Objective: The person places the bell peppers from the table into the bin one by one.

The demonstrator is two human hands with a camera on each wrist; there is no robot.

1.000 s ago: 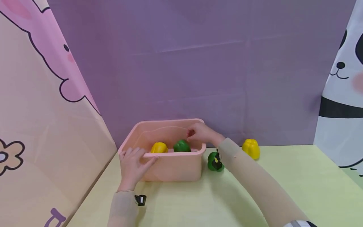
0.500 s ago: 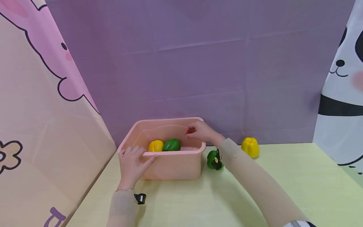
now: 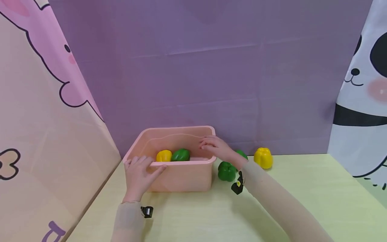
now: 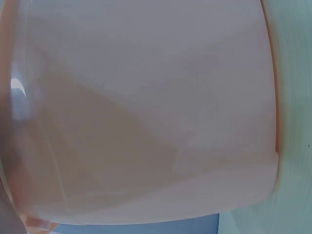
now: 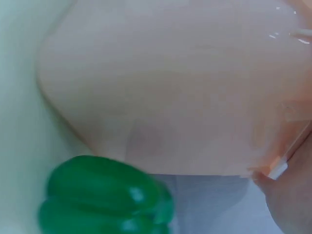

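Observation:
A pink plastic bin [image 3: 181, 177] stands on the table against the back cloth. Inside it lie a yellow bell pepper [image 3: 164, 156] and a green bell pepper [image 3: 180, 155], side by side. My left hand [image 3: 139, 176] grips the bin's front left rim, fingers over the edge and thumb along the front wall. Over the right rim, my right hand [image 3: 218, 148] holds nothing, its fingers loosely bent. Below that wrist sits a green bell pepper [image 3: 226, 172], also seen in the right wrist view; another green bell pepper [image 3: 242, 154] is partly hidden behind the wrist.
A yellow bell pepper [image 3: 263, 158] stands on the pale table [image 3: 193, 215] to the right, near the purple back cloth [image 3: 187, 67]. Printed cloths close off the left and right sides. The left wrist view is filled mostly by the bin's wall.
The green pepper in the bin rolled left until beside the yellow one. My right hand's fingers have loosened, and the wrist has turned, uncovering more green pepper. My left hand stays on the rim.

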